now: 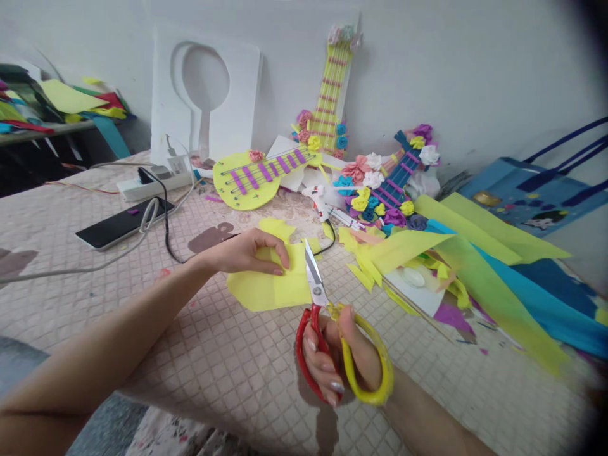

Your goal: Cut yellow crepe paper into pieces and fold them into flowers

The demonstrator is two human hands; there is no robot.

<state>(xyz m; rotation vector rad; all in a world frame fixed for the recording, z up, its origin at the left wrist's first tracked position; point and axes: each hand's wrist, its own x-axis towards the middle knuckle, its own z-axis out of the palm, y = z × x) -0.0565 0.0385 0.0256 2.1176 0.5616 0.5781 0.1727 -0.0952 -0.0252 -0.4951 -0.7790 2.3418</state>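
My right hand [332, 361] is wrapped through the handles of scissors [316, 288], one red and one yellow. Their blades point away from me and look nearly together, at the right edge of a yellow crepe paper sheet [251, 291]. With curled fingers and the thumb low, my left hand [256, 252] grips that sheet near its upper middle, against the table. More yellow paper shows just behind the fingers. Beyond lies a yellow guitar-shaped craft [249, 183] with purple strips, and a white glue gun [319, 201] stands right of it.
Yellow and blue paper strips [427, 247] and scraps cover the right side. A blue flowered guitar craft [396, 183] and a tall yellow one [332, 95] lean at the back. On the left are a phone [121, 221], a power strip [152, 185] and cables. A blue bag [536, 190] stands far right.
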